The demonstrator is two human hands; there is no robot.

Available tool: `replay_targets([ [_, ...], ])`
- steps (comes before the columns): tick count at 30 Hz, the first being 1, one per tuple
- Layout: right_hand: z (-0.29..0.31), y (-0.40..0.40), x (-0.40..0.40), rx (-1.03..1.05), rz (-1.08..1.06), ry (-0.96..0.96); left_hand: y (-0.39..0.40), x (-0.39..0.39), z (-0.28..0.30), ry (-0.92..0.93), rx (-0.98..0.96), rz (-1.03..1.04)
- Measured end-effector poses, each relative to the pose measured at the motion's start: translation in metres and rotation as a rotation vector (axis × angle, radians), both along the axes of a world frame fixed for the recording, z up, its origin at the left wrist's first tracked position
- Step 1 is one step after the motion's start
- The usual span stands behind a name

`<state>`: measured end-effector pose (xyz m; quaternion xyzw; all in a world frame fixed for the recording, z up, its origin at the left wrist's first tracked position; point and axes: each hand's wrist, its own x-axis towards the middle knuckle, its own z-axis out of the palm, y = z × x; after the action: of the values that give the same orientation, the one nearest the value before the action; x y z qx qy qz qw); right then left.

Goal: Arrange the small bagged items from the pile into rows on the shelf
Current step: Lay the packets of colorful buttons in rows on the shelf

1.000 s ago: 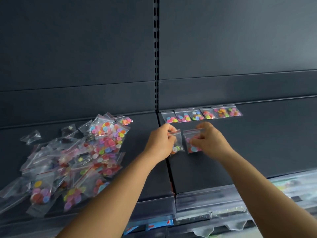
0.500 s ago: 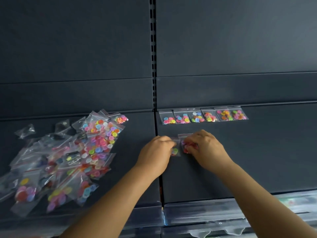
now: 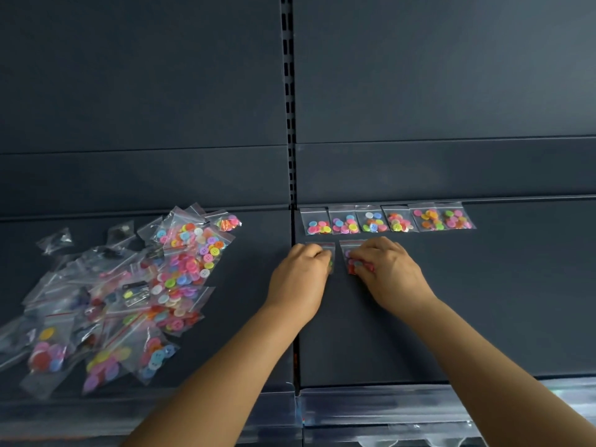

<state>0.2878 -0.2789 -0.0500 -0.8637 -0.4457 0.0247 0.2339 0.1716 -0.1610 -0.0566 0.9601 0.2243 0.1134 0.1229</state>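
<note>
Holding: left hand curled its fingers on a small bag; right hand pinched a second bag, both on the shelf.
Row: six bags lay just beyond.
Pile: far left.

The left hand covers most of a small bag; its contents cannot be told. The right hand hides the lower half of another bag. The pile runs off the left edge.

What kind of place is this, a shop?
Probably a shop: dark metal shelf with a slotted upright, clear price strips along its edge, and button bags laid out in a row.
</note>
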Motion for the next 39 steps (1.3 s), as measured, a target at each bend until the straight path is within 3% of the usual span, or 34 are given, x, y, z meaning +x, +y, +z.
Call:
replay_targets([
  [22,0.009,0.010,-0.003,-0.053,0.042,-0.050,-0.001,0.010,0.003,0.022,0.099,0.051],
  [39,0.041,0.082,-0.110,-0.011,0.375,-0.100,0.054,-0.133,0.047,-0.003,0.138,0.292],
])
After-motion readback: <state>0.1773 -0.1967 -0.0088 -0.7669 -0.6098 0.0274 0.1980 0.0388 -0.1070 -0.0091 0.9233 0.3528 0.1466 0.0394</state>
